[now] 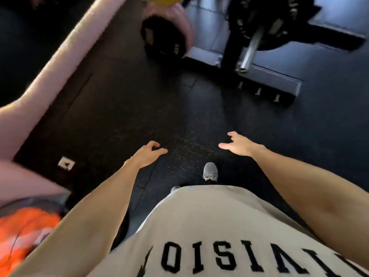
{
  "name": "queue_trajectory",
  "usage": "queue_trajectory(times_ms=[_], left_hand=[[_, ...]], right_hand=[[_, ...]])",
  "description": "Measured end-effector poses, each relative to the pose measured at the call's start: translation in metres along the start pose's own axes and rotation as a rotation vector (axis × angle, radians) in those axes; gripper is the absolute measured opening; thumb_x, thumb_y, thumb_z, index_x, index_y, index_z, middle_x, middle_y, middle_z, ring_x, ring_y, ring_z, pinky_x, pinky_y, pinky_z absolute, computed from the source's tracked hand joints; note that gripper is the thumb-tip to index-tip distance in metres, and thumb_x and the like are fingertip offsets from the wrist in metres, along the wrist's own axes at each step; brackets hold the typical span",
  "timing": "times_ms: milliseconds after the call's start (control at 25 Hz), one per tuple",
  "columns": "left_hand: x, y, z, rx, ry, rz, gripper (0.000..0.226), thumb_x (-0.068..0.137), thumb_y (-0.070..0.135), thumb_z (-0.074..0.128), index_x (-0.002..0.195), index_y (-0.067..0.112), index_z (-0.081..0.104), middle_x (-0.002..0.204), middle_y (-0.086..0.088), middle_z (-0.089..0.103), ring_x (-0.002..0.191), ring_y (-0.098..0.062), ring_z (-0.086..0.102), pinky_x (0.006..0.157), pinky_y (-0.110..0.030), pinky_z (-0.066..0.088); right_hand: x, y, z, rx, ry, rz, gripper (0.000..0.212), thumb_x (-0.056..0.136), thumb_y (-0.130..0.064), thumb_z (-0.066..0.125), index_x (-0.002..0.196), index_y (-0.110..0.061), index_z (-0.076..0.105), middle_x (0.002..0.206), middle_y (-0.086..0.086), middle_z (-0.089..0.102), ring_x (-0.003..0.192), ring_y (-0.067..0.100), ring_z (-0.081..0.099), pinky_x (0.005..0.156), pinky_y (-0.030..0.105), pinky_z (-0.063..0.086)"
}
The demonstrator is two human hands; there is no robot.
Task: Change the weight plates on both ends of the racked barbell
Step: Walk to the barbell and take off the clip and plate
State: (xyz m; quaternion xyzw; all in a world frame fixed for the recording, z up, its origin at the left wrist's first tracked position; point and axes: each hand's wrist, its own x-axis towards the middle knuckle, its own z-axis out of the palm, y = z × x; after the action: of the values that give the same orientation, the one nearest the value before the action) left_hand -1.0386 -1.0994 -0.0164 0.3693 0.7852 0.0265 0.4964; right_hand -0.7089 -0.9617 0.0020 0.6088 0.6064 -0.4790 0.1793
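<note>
Hands hang over the dark floor: left hand and right hand both empty, fingers loosely curled; barbell sleeve with plates beyond.

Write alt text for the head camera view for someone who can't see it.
Both hands, left and right, reach forward empty over dark gym flooring. Ahead, black weight plates sit on a steel barbell sleeve, blurred by motion.

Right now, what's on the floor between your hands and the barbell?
In the head view, only bare black floor lies between the left hand, the right hand and the barbell. Both hands hold nothing.
</note>
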Motion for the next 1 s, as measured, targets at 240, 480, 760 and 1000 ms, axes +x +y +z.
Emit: queue_trajectory(times_ms=[240,480,760,1000], left_hand=[[0.030,0.080,0.017,0.255,-0.131,0.167,0.065,0.087,0.064,0.059,0.137,0.025,0.047,0.140,-0.007,0.053,0.120,-0.025,0.054,0.105,-0.041,0.042],[0.037,0.148,0.011,0.366,-0.182,0.218,0.063,0.091,0.060,0.056,0.143,0.027,0.041,0.146,-0.009,0.046,0.112,-0.021,0.051,0.106,-0.045,0.039],[0.059,0.276,-0.042,0.253,0.055,0.302,0.067,0.090,0.055,0.062,0.146,0.026,0.040,0.153,-0.010,0.038,0.136,-0.030,0.042,0.111,-0.047,0.036],[0.061,0.376,-0.097,0.214,0.198,0.466,0.067,0.086,0.062,0.063,0.141,0.028,0.045,0.146,-0.012,0.046,0.131,-0.029,0.046,0.104,-0.041,0.038]], right_hand=[[-0.033,0.080,0.016,0.225,0.116,0.169,0.090,0.082,-0.061,0.065,0.154,-0.025,0.023,0.155,0.009,0.039,0.141,0.029,0.039,0.115,0.050,0.030],[-0.033,0.110,-0.004,0.244,0.143,0.222,0.089,0.083,-0.063,0.062,0.154,-0.027,0.021,0.157,0.008,0.033,0.141,0.031,0.038,0.115,0.052,0.030],[-0.010,0.087,-0.151,0.244,0.264,0.046,0.090,0.080,-0.066,0.059,0.154,-0.032,0.020,0.158,0.006,0.031,0.140,0.033,0.038,0.115,0.054,0.028],[-0.011,0.058,-0.276,0.254,0.416,-0.053,0.106,0.061,-0.082,0.053,0.152,-0.040,0.019,0.159,0.001,0.029,0.140,0.034,0.037,0.113,0.055,0.031]])
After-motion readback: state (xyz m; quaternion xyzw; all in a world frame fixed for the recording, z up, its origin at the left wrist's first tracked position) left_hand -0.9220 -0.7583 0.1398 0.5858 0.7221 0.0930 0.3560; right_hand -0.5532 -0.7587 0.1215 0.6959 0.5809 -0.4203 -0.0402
